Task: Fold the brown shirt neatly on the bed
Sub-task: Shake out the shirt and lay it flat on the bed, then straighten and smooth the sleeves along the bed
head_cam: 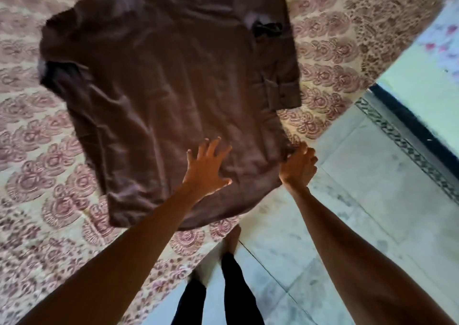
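**Bed in a patterned cover, with a brown shirt laid flat and two hands at its near hem**

Cream bed cover [37, 175] printed with rows of rosy, shell-like motifs fills the left and far part of the view. Pale marbled floor tiles [347, 200] lie to the right and near.

Both bare arms reach forward from the near edge, almost straight, towards the shirt's near end.

The brown shirt [161, 88] lies spread flat on the bed, slightly askew. Its curved hem points near and its far end is cut off by the top of the view. The cloth is matte, soft and lightly creased. A sleeve lies folded along its right side, and another bunches at the left edge. The picture is somewhat blurred.

The left hand [206, 168] is palm down, with fingers straight and splayed wide, resting on the shirt just inside the hem. The right hand [299, 167] has curled fingers and pinches the shirt's near right edge.

Legs in black trousers [236, 287] and a bare foot [232, 240] stand on the tiles beside the bed.
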A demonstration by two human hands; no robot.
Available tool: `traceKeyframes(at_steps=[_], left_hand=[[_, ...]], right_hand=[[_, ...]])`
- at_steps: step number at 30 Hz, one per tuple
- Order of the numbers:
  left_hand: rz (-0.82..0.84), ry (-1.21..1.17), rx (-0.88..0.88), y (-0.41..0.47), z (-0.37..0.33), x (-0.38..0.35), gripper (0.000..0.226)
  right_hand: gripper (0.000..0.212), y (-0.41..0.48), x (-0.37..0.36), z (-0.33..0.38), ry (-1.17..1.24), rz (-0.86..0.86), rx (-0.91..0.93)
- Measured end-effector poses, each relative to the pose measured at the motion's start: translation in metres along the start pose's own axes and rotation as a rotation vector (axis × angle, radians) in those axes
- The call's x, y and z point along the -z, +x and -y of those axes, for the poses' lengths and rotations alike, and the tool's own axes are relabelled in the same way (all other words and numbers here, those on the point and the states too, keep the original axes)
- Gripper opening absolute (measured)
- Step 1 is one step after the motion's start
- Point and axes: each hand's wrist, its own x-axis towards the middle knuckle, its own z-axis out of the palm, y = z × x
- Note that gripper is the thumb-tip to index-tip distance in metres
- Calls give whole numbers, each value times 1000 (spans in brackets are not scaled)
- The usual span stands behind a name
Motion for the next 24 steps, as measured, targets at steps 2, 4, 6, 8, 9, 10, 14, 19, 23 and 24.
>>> traceKeyframes(at_steps=[2,4,6,8,9,10,14,19,23,24], left_hand=[[105,-4,35,11,-5,1,105],[146,43,49,14,-10,0,112],[130,97,46,13,-13,-1,114],[120,102,51,14,-11,-1,113],[122,106,47,16,-11,1,111],[126,113,45,17,-11,3,108],[124,122,3,30,-13,19,83],[142,-328,156,78,-17,45,26],[71,-496,192,123,-24,77,18],[59,-525,195,134,-24,84,19]], right_hand=[[48,16,1,-10,97,58,-57],[40,27,5,-18,105,98,-64],[33,33,10,-24,81,107,-46],[28,33,13,-29,106,107,-70],[28,33,13,-32,98,110,-80],[29,33,12,-34,69,118,-76],[39,39,17,-31,-84,92,-31],[35,82,45,10,90,118,179],[36,128,60,54,345,172,76],[41,141,62,66,347,182,53]])
